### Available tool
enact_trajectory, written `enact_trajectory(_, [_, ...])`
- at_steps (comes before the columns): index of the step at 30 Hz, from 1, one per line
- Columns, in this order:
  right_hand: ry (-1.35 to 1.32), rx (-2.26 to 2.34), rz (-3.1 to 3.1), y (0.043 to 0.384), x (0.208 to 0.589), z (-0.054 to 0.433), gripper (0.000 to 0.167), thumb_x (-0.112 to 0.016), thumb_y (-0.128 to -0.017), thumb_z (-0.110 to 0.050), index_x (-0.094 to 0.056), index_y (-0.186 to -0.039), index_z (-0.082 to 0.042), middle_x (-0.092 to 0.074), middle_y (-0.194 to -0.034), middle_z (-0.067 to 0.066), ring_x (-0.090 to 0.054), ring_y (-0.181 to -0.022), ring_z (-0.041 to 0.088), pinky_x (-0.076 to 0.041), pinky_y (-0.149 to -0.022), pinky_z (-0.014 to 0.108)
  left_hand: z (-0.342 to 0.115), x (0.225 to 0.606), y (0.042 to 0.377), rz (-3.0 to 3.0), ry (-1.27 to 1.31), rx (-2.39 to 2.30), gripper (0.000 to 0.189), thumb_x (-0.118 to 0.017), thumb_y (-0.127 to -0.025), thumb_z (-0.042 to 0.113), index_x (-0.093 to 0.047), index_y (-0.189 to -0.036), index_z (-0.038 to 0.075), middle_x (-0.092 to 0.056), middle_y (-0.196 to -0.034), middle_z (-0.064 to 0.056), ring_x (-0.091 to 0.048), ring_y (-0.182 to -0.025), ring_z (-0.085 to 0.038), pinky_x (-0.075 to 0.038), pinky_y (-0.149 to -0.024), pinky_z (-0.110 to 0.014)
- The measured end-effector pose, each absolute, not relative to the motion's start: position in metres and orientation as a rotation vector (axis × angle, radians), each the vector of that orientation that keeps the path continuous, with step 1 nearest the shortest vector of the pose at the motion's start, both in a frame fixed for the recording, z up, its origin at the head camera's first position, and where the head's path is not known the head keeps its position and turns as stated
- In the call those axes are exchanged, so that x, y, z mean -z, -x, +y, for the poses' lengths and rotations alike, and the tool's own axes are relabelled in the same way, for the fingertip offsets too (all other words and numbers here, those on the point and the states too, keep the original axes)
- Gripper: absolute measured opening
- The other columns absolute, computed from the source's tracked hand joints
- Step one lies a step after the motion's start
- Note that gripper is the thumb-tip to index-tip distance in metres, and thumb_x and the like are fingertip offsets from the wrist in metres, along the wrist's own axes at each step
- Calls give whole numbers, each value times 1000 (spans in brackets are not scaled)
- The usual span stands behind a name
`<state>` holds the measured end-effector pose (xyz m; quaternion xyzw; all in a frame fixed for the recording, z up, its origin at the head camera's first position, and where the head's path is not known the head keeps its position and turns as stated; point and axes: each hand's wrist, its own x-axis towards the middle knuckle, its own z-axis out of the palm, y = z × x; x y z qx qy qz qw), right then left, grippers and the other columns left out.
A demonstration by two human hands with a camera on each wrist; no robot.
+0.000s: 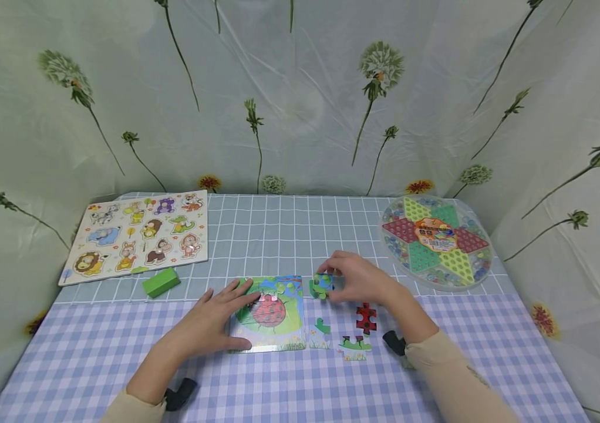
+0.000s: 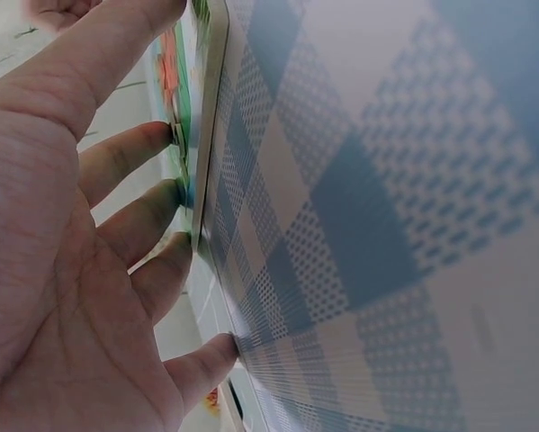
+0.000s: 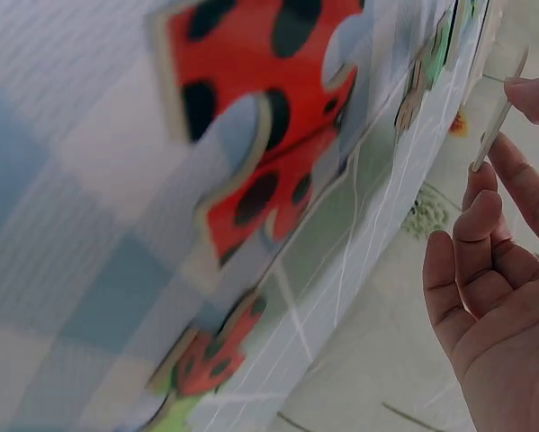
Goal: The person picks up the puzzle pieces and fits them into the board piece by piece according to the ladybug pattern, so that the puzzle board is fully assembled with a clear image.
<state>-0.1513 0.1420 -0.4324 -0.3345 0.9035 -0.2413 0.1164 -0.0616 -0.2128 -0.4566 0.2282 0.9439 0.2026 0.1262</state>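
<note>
A square ladybug puzzle board (image 1: pixel 269 317) lies on the tablecloth in the head view. My left hand (image 1: pixel 207 320) is spread over its left side, fingertips touching the board and thumb at its lower edge; the left wrist view shows these fingers (image 2: pixel 143 220) nearly straight. To the right of the board my right hand (image 1: pixel 360 277) pinches a puzzle piece (image 3: pixel 500 117), seen edge-on in the right wrist view. Green and blue pieces (image 1: pixel 321 286) overlap the right fingertips in the head view. Closer to me lie a red spotted piece (image 1: pixel 366 318) and two green-and-white pieces (image 1: pixel 354 348).
A wooden animal puzzle (image 1: pixel 138 235) lies at the back left, with a green block (image 1: pixel 161 282) in front of it. At the back right is a round, clear-cased star-patterned game board (image 1: pixel 437 242) with marbles. A flowered curtain (image 1: pixel 310 106) hangs behind the table.
</note>
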Motion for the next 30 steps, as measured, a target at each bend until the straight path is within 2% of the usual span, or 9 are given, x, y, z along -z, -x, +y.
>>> enact_trajectory(7, [1039,701,2623,153,436,126,44,-83,-81,-21,-77,-124,-15,-67,-107,-4,-58,-88,13,-50,-76,25,-212,457,62,2755,-671,-580,97,-92,-78,56,-51,-161,26,-35,-176,-5,-33,-162,-41,-27,-119,-84])
enact_trajectory(14, [1085,665,2584,156,443,109,43,-82,-83,-24,-77,-125,-15,-68,-107,-3,-59,-90,12,-53,-80,25,-216,457,59,2745,-653,-598,97,-92,-78,56,-51,-161,26,-35,-176,-5,-33,-163,-42,-25,-118,-85])
enact_trajectory(19, [1094,666,2579,157,445,102,43,-83,-82,-22,-78,-125,-14,-69,-108,-2,-56,-87,11,-52,-78,25,-216,457,60,2746,-669,-615,96,-91,-79,56,-51,-162,27,-35,-176,-5,-33,-162,-41,-25,-118,-85])
enact_trajectory(26, [1106,653,2552,158,447,95,43,-85,-84,-23,-78,-125,-12,-71,-112,0,-59,-92,10,-56,-86,29,-214,458,62,2744,-666,-610,97,-92,-79,55,-51,-161,26,-35,-176,-5,-33,-163,-42,-26,-119,-85])
enact_trajectory(30, [1106,641,2550,158,446,91,44,-86,-84,-23,-78,-126,-13,-70,-112,0,-60,-93,11,-57,-86,31,-214,458,63,2746,-664,-617,96,-92,-79,55,-51,-161,26,-36,-176,-5,-33,-162,-42,-26,-119,-85])
